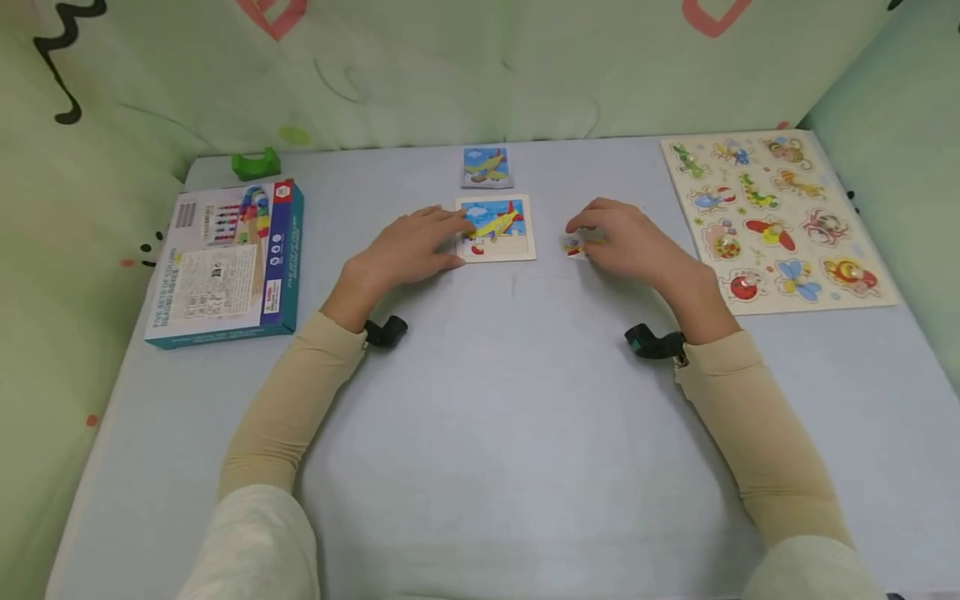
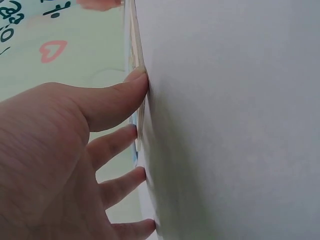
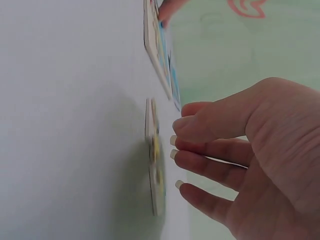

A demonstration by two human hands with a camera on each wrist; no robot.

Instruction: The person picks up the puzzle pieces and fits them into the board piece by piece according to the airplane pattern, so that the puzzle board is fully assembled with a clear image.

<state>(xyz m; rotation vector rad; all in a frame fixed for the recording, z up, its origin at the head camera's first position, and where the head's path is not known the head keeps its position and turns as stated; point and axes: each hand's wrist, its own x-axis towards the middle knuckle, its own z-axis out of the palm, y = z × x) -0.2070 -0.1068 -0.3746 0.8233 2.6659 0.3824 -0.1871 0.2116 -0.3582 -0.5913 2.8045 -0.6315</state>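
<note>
In the head view a small wooden jigsaw board [image 1: 495, 254] with a yellow airplane picture lies on the table; part of its picture area shows bare wood. My left hand [image 1: 416, 246] rests at its left side, thumb at the near corner and forefinger reaching onto the picture. The left wrist view shows the thumb [image 2: 117, 102] against the board's edge, the other fingers spread. Over loose puzzle pieces [image 1: 573, 248] hovers my right hand [image 1: 630, 242], fingers loosely bent. In the right wrist view these pieces [image 3: 156, 187] lie flat, apart from the fingertips, and nothing shows in the hand.
Behind the board lies a small airplane picture card [image 1: 486, 167]. A large animal puzzle board [image 1: 806, 298] occupies the right side. On the left are a boxed toy set [image 1: 225, 267] and a green tape-dispenser-like object [image 1: 257, 164]. Printed green cloth [image 1: 450, 75] hangs behind the table.
</note>
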